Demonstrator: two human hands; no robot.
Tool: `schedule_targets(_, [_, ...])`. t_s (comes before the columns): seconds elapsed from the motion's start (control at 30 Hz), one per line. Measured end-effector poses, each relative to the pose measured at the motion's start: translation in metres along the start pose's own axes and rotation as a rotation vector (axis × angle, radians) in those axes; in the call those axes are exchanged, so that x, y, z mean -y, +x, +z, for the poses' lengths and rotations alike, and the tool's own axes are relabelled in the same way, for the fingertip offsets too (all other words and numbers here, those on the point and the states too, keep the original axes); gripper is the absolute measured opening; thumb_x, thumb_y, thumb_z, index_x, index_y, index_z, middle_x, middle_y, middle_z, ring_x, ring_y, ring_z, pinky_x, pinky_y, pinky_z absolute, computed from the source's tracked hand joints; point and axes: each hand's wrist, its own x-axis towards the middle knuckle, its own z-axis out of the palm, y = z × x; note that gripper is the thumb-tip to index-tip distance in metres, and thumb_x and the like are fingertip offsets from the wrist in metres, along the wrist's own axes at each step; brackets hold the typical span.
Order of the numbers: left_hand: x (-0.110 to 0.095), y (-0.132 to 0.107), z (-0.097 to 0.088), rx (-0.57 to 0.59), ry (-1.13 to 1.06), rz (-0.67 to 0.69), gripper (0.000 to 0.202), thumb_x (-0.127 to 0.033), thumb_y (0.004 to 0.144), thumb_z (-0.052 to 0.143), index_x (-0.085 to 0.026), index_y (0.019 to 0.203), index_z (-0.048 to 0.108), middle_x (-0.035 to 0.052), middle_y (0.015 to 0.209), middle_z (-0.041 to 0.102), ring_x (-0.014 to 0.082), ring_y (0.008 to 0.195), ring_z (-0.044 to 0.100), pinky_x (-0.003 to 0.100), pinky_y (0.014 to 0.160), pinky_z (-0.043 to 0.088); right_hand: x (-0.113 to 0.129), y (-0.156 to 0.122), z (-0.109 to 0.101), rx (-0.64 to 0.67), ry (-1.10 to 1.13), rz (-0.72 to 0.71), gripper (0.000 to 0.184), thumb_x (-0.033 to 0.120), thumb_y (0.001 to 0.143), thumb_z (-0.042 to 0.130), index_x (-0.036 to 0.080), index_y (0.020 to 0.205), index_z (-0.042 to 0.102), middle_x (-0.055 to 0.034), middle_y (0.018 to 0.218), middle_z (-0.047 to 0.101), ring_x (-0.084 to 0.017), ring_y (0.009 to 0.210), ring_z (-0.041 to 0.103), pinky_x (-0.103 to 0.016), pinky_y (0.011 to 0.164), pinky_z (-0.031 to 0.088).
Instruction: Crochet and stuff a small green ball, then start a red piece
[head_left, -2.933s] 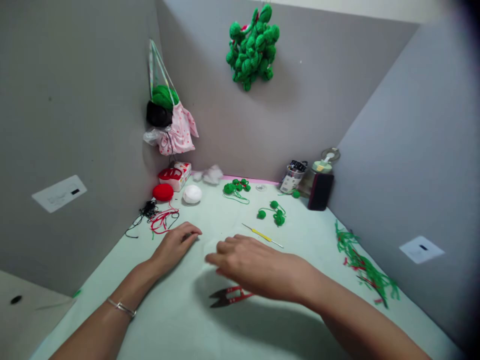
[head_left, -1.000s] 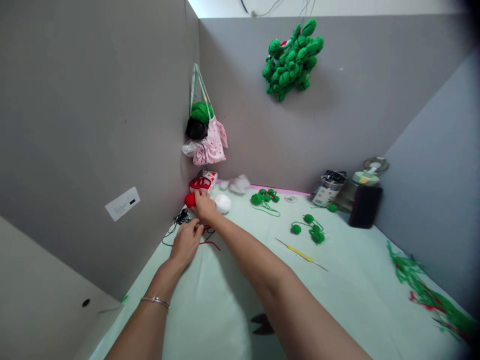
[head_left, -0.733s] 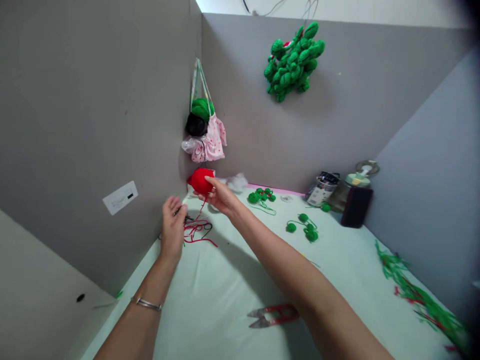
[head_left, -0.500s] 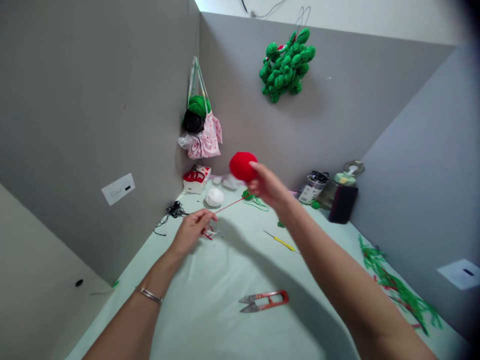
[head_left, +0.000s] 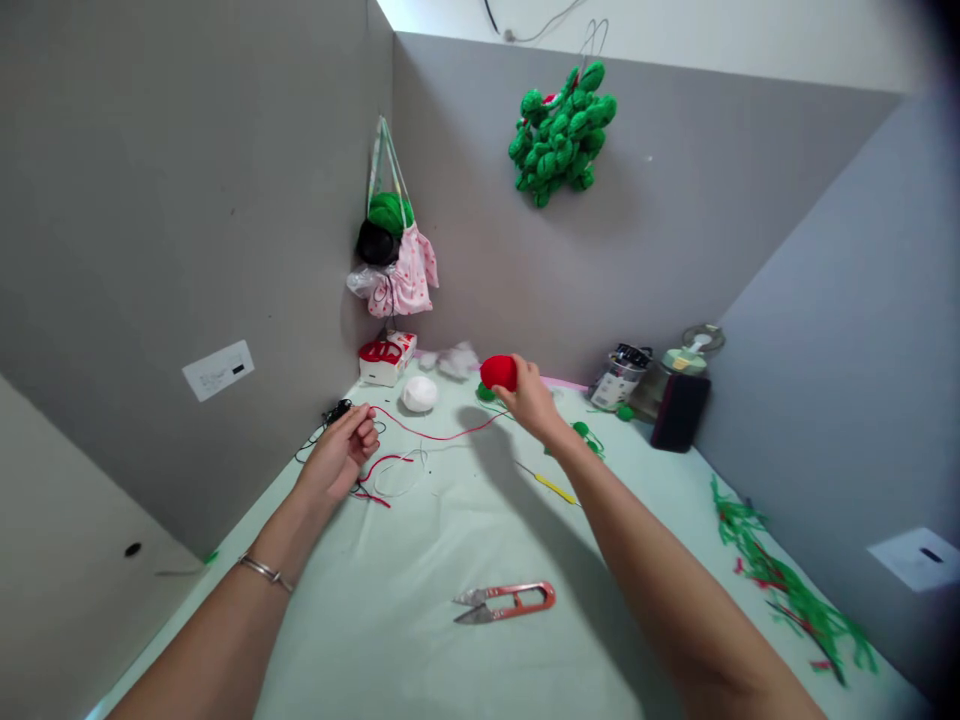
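Note:
My right hand (head_left: 531, 400) grips a red yarn ball (head_left: 498, 372) above the far part of the table. From it a strand of red yarn (head_left: 442, 438) sags across to my left hand (head_left: 346, 448), whose fingertips are pinched on the strand at the left. Beneath the left hand lie loose red yarn ends and a thin white loop of thread (head_left: 401, 492). A white yarn ball (head_left: 419, 394) sits between the hands, farther back. Near my right forearm lies a crochet hook with a yellow handle (head_left: 555, 488). Thread snips with orange handles (head_left: 517, 600) rest closer to me.
Green yarn scraps (head_left: 787, 580) lie along the right side. At the back right stand a tin of tools (head_left: 619, 378) and a dark phone-like slab (head_left: 681, 412). A red-and-white box (head_left: 387, 360) stands at the back left. Green knitted pieces (head_left: 562, 135) hang on the back partition.
My left hand has moved left and away from the ball; the once-taut red strand is longer and hangs slack. My right hand has come slightly lower and to the right with the ball.

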Motion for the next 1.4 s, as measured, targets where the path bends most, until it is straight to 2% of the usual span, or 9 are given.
schedule_targets(0.17, [0.001, -0.016, 0.021, 0.077, -0.108, -0.035, 0.028, -0.033, 0.1, 0.067, -0.016, 0.122, 0.067, 0.0085, 0.117, 0.071, 0.0213, 0.094, 0.071, 0.04, 0.08, 0.063, 0.025, -0.048, 0.051, 0.421, 0.11, -0.049, 0.007, 0.018, 0.084, 0.068, 0.02, 0.09, 0.071, -0.008, 0.101, 0.071, -0.024, 0.101, 0.064, -0.037, 0.091, 0.05])
schedule_targets(0.3, [-0.002, -0.032, 0.041, 0.149, -0.15, -0.05, 0.013, -0.022, 0.097, 0.069, -0.014, 0.087, 0.068, -0.0018, 0.07, 0.059, 0.0135, 0.068, 0.068, 0.022, 0.061, 0.06, 0.035, -0.083, 0.079, 0.69, 0.347, 0.027, 0.021, 0.02, 0.078, 0.071, 0.021, 0.098, 0.068, 0.0004, 0.091, 0.068, -0.015, 0.077, 0.063, -0.027, 0.072, 0.052])
schedule_targets(0.5, [-0.011, -0.028, 0.034, 0.073, -0.191, 0.005, 0.014, -0.014, 0.096, 0.067, -0.016, 0.082, 0.066, -0.0065, 0.059, 0.048, 0.0085, 0.064, 0.067, 0.013, 0.066, 0.061, 0.02, -0.086, 0.051, 0.75, 0.523, 0.224, 0.031, 0.045, 0.079, 0.076, 0.015, 0.084, 0.072, 0.0064, 0.056, 0.052, -0.007, 0.05, 0.039, -0.022, 0.051, 0.03])
schedule_targets(0.7, [-0.004, -0.018, 0.022, 0.068, -0.1, 0.067, 0.014, -0.022, 0.091, 0.075, -0.017, 0.082, 0.065, -0.0064, 0.062, 0.052, 0.0082, 0.064, 0.067, 0.014, 0.064, 0.059, 0.002, -0.096, -0.02, 0.621, 0.634, 0.338, 0.032, 0.046, 0.08, 0.081, 0.016, 0.081, 0.072, 0.0073, 0.054, 0.05, -0.005, 0.047, 0.028, -0.024, 0.048, 0.015])
schedule_targets(0.87, [0.006, -0.019, 0.027, 0.151, 0.091, 0.124, 0.021, -0.041, 0.092, 0.073, -0.021, 0.091, 0.065, -0.0025, 0.073, 0.066, 0.0146, 0.085, 0.075, 0.024, 0.086, 0.062, -0.006, -0.114, -0.052, 0.513, 0.726, 0.384, 0.029, 0.042, 0.078, 0.084, 0.016, 0.081, 0.071, 0.0061, 0.056, 0.054, -0.004, 0.044, 0.03, -0.022, 0.045, 0.014])
schedule_targets(0.97, [0.018, -0.029, 0.037, 0.286, 0.295, 0.141, 0.032, -0.051, 0.098, 0.061, -0.024, 0.114, 0.067, 0.0095, 0.114, 0.079, 0.0237, 0.117, 0.073, 0.038, 0.103, 0.057, -0.007, -0.126, -0.055, 0.478, 0.771, 0.403, 0.029, 0.041, 0.079, 0.085, 0.015, 0.081, 0.071, 0.0054, 0.054, 0.055, -0.003, 0.042, 0.033, -0.021, 0.043, 0.017])
schedule_targets(1.03, [0.033, -0.042, 0.047, 0.44, 0.483, 0.125, 0.047, -0.054, 0.096, 0.063, -0.027, 0.135, 0.063, 0.0157, 0.145, 0.068, 0.03, 0.136, 0.062, 0.048, 0.11, 0.052, -0.008, -0.132, -0.052, 0.451, 0.803, 0.42, 0.03, 0.04, 0.077, 0.087, 0.015, 0.081, 0.071, 0.0031, 0.059, 0.06, -0.004, 0.044, 0.037, -0.02, 0.043, 0.022])
schedule_targets(1.23, [0.071, -0.055, 0.059, 0.752, 1.035, 0.185, 0.073, -0.05, 0.083, 0.078, -0.027, 0.149, 0.057, 0.0141, 0.162, 0.052, 0.0325, 0.154, 0.041, 0.054, 0.13, 0.013, -0.016, -0.123, -0.072, 0.22, 0.922, 0.403, 0.028, 0.033, 0.072, 0.091, 0.017, 0.081, 0.071, 0.0029, 0.066, 0.063, -0.004, 0.047, 0.04, -0.016, 0.039, 0.028])
schedule_targets(1.4, [0.045, -0.016, 0.017, 0.504, 1.367, 0.24, 0.067, -0.049, 0.093, 0.058, -0.016, 0.151, 0.053, 0.0204, 0.164, 0.046, 0.0374, 0.155, 0.038, 0.061, 0.128, 0.008, -0.034, -0.116, -0.127, -0.035, 1.036, 0.311, 0.034, 0.03, 0.067, 0.095, 0.023, 0.086, 0.067, 0.0102, 0.059, 0.054, -0.003, 0.045, 0.032, -0.011, 0.037, 0.031])
